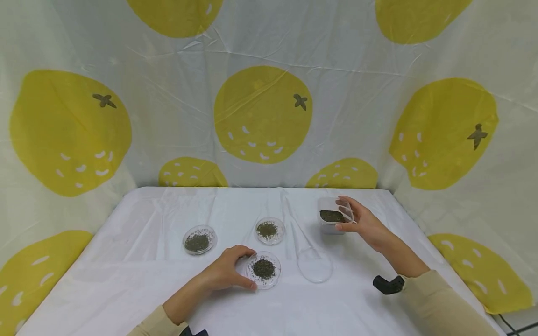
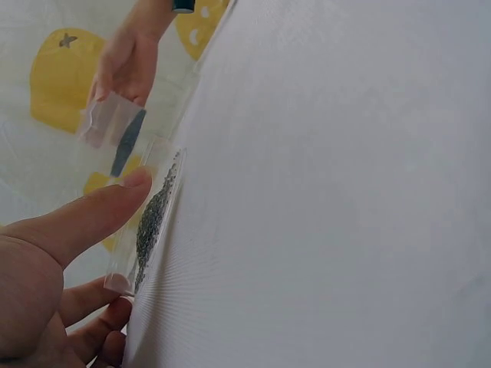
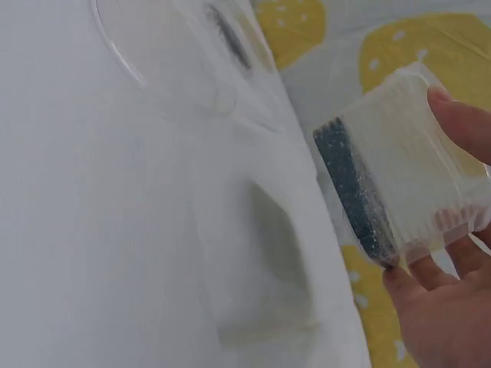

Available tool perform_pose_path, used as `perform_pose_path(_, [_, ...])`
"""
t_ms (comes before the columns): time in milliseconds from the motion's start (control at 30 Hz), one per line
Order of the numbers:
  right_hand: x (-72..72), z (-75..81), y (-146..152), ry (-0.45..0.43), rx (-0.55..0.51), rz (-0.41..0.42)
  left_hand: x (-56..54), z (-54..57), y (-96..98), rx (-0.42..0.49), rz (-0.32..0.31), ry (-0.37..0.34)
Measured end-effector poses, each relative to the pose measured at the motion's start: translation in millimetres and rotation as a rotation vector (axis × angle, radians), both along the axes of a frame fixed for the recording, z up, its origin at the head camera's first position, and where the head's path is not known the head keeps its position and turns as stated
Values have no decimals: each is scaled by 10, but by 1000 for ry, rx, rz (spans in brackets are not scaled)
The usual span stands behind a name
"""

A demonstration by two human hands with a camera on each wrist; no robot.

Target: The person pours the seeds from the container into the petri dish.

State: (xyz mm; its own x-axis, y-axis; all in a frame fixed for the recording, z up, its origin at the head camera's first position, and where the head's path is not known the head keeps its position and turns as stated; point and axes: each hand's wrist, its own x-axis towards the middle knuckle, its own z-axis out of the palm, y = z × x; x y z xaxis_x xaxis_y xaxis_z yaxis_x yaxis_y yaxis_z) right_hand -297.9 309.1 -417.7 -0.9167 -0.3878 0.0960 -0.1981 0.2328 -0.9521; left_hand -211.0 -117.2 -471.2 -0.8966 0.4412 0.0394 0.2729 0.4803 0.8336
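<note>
My left hand (image 1: pixel 229 270) holds a clear petri dish (image 1: pixel 264 269) by its side, thumb at the near edge and fingers round the far side. A loose heap of dark green dried flakes (image 2: pixel 153 226) lies in it. In my right hand (image 1: pixel 367 226) is a clear square plastic tub (image 3: pixel 406 161), gripped between thumb and fingers at its right side. Dark flakes (image 3: pixel 357 192) form a layer in its bottom. The right wrist view shows the tub raised, with its shadow on the white cloth below.
Two more petri dishes with flakes stand on the table, one at left (image 1: pixel 199 240) and one behind the held dish (image 1: pixel 270 230). A clear round dish (image 1: pixel 315 265) lies between the hands. White cloth (image 1: pixel 294 308) covers the table; a lemon-print curtain (image 1: pixel 176 116) hangs behind.
</note>
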Motion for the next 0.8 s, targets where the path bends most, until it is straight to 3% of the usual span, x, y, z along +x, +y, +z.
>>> perform_pose_path(433, [-221,-344,638,-70,30,153,-5,7,23,1,14,-17])
perform_pose_path(567, [-239,-365,652,-93,27,197,-2,5,27,2,15,-22])
perform_pose_path(800, [-254,-377,615,-110,45,181,23,13,12,-1,27,-30])
